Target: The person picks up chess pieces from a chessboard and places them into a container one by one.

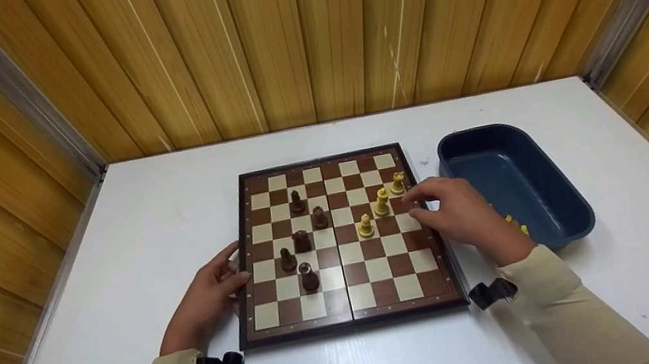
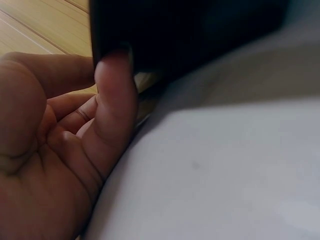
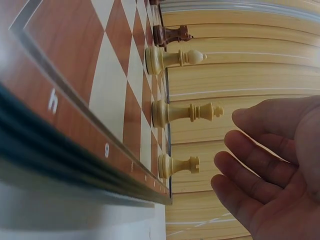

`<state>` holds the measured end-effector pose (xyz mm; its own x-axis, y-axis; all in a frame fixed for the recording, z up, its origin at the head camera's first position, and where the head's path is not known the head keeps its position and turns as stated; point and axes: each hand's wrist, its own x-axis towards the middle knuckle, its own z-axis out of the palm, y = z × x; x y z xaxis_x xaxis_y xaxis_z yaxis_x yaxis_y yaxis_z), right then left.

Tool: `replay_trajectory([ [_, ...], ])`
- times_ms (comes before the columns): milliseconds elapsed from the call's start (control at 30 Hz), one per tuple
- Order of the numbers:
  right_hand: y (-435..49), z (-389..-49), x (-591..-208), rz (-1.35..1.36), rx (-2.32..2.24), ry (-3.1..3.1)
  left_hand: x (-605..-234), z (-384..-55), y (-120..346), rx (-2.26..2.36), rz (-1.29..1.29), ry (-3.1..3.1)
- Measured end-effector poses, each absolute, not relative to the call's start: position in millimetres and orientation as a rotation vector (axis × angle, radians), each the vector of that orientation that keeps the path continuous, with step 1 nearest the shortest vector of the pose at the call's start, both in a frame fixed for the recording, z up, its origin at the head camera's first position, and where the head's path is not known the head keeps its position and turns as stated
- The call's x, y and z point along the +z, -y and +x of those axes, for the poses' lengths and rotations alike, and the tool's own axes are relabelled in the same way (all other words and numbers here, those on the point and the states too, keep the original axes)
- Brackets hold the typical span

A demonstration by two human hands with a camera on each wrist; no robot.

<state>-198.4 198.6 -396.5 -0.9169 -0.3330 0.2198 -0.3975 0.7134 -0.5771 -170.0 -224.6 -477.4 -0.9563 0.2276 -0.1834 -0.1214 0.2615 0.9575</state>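
A folding chessboard (image 1: 384, 289) lies flat on the table. My left hand (image 1: 207, 298) holds its left edge, the thumb at the rim; the left wrist view shows fingertips against the dark side of the board (image 2: 165, 35). My right hand (image 1: 456, 213) hovers over the right edge, fingers loosely bent and holding nothing. Just beyond its fingertips stand a light rook (image 1: 398, 183), a light king (image 1: 381, 202) and a light bishop (image 1: 365, 225), all upright. In the right wrist view the thumb points toward the top of the king (image 3: 187, 112). Several dark pieces (image 1: 309, 277) stand on the left half.
To the right of the board sits a deep blue tub (image 1: 516, 177), with some yellow pieces (image 1: 516, 223) at its near left side, partly hidden by the right forearm. The white table (image 1: 171, 200) meets wood-patterned panels (image 1: 302, 42) at the back and sides.
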Motion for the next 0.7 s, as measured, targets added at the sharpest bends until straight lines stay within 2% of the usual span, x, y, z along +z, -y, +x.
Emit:
replay_trajectory([
  [700,-177.8,-198.6,-400.3,0.627,1.027,2.784,-475.1,-169.0,223.6,1.74,0.095,-2.266],
])
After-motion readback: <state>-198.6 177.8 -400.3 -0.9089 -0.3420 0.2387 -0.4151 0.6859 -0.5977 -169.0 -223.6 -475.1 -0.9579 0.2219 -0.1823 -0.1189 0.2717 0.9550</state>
